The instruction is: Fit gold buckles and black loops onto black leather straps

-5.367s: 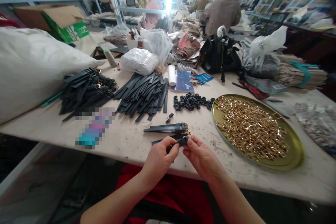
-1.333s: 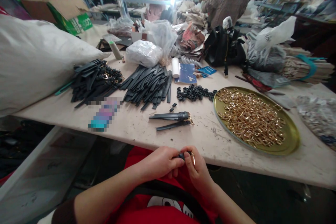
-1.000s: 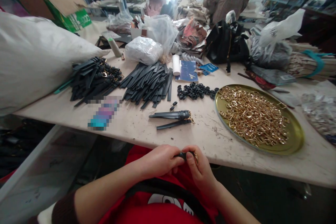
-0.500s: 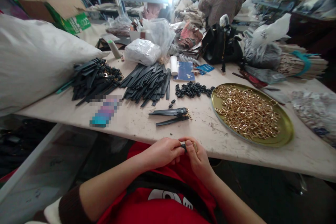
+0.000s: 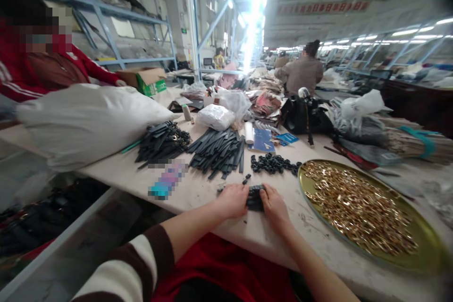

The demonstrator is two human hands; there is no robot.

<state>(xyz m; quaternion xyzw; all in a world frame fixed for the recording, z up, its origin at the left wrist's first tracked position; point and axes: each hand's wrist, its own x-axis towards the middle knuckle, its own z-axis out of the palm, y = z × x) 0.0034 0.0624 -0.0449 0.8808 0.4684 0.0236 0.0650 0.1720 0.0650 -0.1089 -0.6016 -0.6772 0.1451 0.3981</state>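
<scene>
Near the table's front edge, my left hand [image 5: 233, 199] and my right hand [image 5: 275, 205] are closed on the two sides of a small bundle of black straps [image 5: 255, 197]. One or two small black loops [image 5: 247, 179] lie just behind the bundle. Farther back are a fanned pile of black strips [image 5: 217, 151], a pile of black straps with gold buckles [image 5: 164, 141] and a heap of small black loops [image 5: 274, 164]. A round gold tray [image 5: 430, 250] full of gold buckles [image 5: 364, 207] stands to the right of my right hand.
A big white sack [image 5: 92, 120] lies at the left, with a person in a red jacket [image 5: 79, 68] behind it. Plastic bags [image 5: 216, 117], a black handbag [image 5: 306, 115] and a blue booklet [image 5: 262, 140] are at the back. A bin [image 5: 71, 240] stands below left.
Both hands have moved from over the lap onto the table and now hold the strap bundle that lay there. The view has tilted up, and the person at the left has come into it.
</scene>
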